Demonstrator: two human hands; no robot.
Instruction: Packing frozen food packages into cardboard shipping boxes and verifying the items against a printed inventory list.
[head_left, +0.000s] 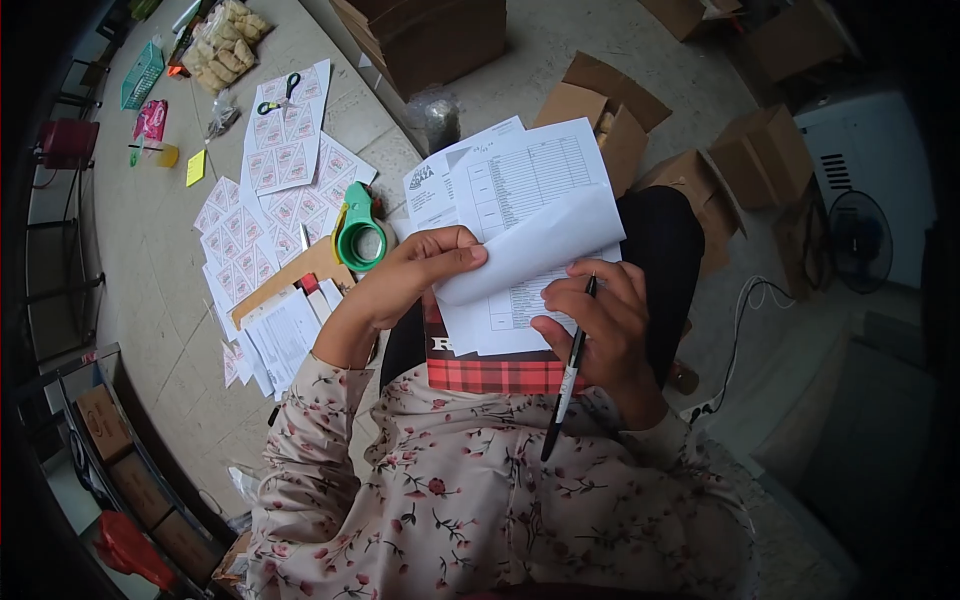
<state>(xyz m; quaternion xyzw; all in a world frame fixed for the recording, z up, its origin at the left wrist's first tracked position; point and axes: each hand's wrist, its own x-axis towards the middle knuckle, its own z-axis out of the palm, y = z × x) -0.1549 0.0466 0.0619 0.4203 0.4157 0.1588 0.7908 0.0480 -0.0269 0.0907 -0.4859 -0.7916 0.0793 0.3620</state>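
Note:
On my lap lies a red plaid folder or book (487, 375) with several printed sheets (525, 172) on it, bearing tables and a handwritten note. My left hand (420, 277) pinches the lower left part of the top sheet between thumb and fingers, lifting and curling it back so that its blank underside shows. Another printed table is visible beneath. In my right hand (600, 322) is a black and white pen (571, 375), tip pointing up, its black end down against my floral shirt. The right fingers rest near the lower right edge of the papers.
Left of me, a tiled surface holds a green tape dispenser (361, 244), printed label sheets (281, 165), scissors (281, 96), stacked documents (281, 334), a drink cup (166, 156) and bagged goods (225, 52). Cardboard boxes (761, 157) and a fan (860, 240) stand at right.

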